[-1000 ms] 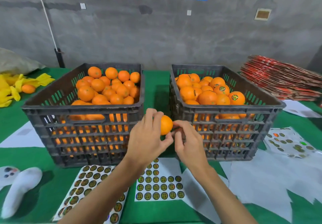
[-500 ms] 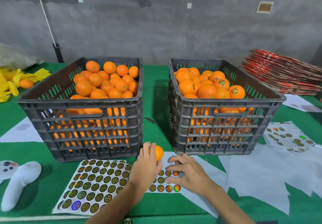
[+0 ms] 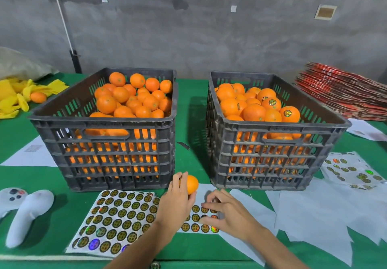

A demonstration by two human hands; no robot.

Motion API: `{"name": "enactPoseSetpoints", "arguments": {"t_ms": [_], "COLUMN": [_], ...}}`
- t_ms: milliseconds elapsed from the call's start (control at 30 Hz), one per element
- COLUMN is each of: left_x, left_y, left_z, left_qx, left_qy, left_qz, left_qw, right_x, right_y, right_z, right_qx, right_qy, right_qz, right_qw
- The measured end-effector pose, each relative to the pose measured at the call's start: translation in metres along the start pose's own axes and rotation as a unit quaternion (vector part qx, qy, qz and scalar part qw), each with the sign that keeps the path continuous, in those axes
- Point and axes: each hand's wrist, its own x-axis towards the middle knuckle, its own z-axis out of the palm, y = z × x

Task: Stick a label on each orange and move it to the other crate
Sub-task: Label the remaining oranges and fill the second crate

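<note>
My left hand (image 3: 178, 202) grips an unlabelled orange (image 3: 192, 184) just above the table, in front of the gap between the two black crates. My right hand (image 3: 229, 213) hovers over a small label sheet (image 3: 195, 227), with its bent fingertips touching the round gold labels. The left crate (image 3: 100, 120) is heaped with plain oranges. In the right crate (image 3: 272, 126), several of the oranges carry labels. A bigger, nearly full label sheet (image 3: 117, 220) lies under my left forearm.
A white handheld controller (image 3: 25, 216) lies at the near left. Yellow foam nets (image 3: 12, 101) and a loose orange (image 3: 38, 97) sit far left. Red flat cartons (image 3: 345, 97) are stacked at the right. Bare backing papers (image 3: 314, 216) and a partly used label sheet (image 3: 354, 170) lie at the right.
Both hands came down from crate height to the table with the orange. My right hand left the orange and settled on the small label sheet.
</note>
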Motion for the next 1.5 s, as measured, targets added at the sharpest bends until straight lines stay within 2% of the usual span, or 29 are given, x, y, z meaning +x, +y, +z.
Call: {"name": "enactPoseSetpoints", "arguments": {"t_ms": [233, 333, 433, 633, 700, 767, 833, 933, 1033, 1100, 1233, 1333, 1400, 1500], "left_x": [0.0, 0.001, 0.001, 0.002, 0.003, 0.004, 0.005, 0.008, 0.011, 0.015, 0.028, 0.046, 0.062, 0.088], "left_y": [-0.003, -0.004, -0.005, -0.01, -0.012, -0.013, -0.009, 0.005, 0.022, 0.031, 0.041, 0.052, 0.061, 0.071], "left_z": [0.007, 0.008, 0.01, 0.013, 0.011, 0.006, -0.005, -0.029, -0.055, -0.072, -0.101, -0.124, -0.138, -0.16], "left_qx": [-0.025, -0.038, -0.03, -0.035, -0.054, -0.107, -0.203, -0.394, -0.553, -0.595, -0.634, -0.644, -0.634, -0.624], "left_qy": [0.007, 0.003, 0.005, 0.001, 0.0, -0.009, -0.003, 0.037, 0.049, 0.063, 0.1, 0.112, 0.112, 0.106], "left_qz": [-0.016, -0.015, -0.008, 0.0, 0.0, -0.011, -0.044, -0.102, -0.099, -0.084, -0.065, -0.056, -0.036, 0.006], "left_qw": [1.0, 0.999, 1.0, 0.999, 0.999, 0.994, 0.978, 0.912, 0.826, 0.797, 0.764, 0.755, 0.764, 0.774], "right_x": [0.003, 0.007, 0.01, 0.019, 0.023, 0.026, 0.032, 0.042, 0.051, 0.056, 0.063, 0.067, 0.071, 0.082], "right_y": [0.002, 0.002, 0.001, -0.006, -0.01, -0.017, -0.027, -0.049, -0.071, -0.081, -0.093, -0.098, -0.099, -0.098], "right_z": [0.008, 0.01, 0.01, 0.003, 0.002, -0.001, -0.007, -0.023, -0.04, -0.052, -0.08, -0.097, -0.112, -0.145], "right_qx": [0.04, 0.141, 0.213, 0.285, 0.276, 0.247, 0.209, 0.17, 0.095, 0.063, 0.05, -0.051, -0.112, -0.102], "right_qy": [0.045, 0.069, 0.056, 0.034, 0.055, 0.121, 0.217, 0.338, 0.402, 0.425, 0.387, 0.345, 0.358, 0.42], "right_qz": [0.0, 0.056, 0.1, 0.18, 0.211, 0.223, 0.193, 0.133, 0.073, 0.047, -0.015, -0.03, -0.014, 0.04], "right_qw": [0.998, 0.986, 0.97, 0.941, 0.936, 0.935, 0.934, 0.916, 0.908, 0.902, 0.921, 0.937, 0.927, 0.901]}}
